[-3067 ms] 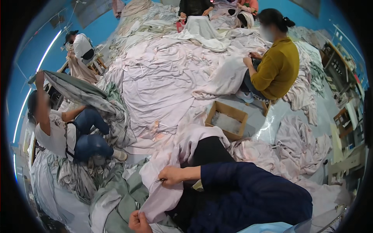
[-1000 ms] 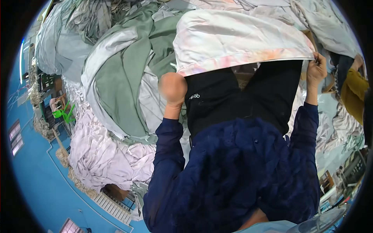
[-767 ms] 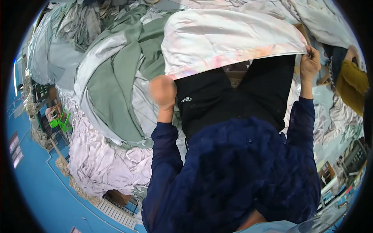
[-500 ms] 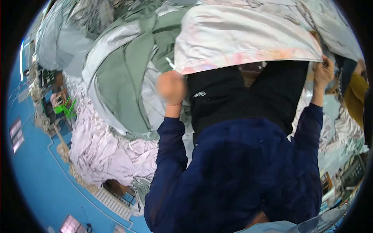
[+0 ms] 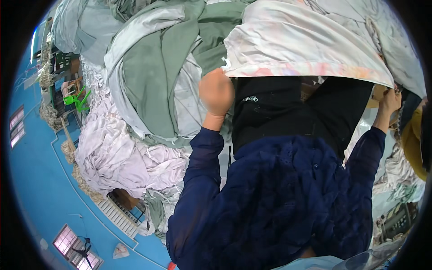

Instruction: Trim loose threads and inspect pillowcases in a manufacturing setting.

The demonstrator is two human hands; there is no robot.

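Note:
A white cloth [image 5: 297,42] with a pale pink and orange patterned border lies across my knees, its near edge pulled straight between my two hands. My left hand [image 5: 217,93] is closed at the cloth's left corner; its fingers are partly blurred. At the right corner, my right hand [image 5: 390,100] pinches the edge between thumb and fingers. Beneath the edge my black trousers [image 5: 265,103] show. Beside my left hand lies a heap of green and white fabric [image 5: 153,81].
Crumpled pale pink-white fabric [image 5: 126,157] is piled at the left. Grey-white cloth [image 5: 398,40] lies at the far right, near a mustard-coloured fabric [image 5: 414,141]. A green plastic chair [image 5: 77,100] stands farther off on the left, by a blue floor or wall [image 5: 33,180].
Both hands have shifted right in the picture with the cloth, the right one slightly lower. The cloth's edge remains stretched, now sloping down to the right. The surroundings have shifted too.

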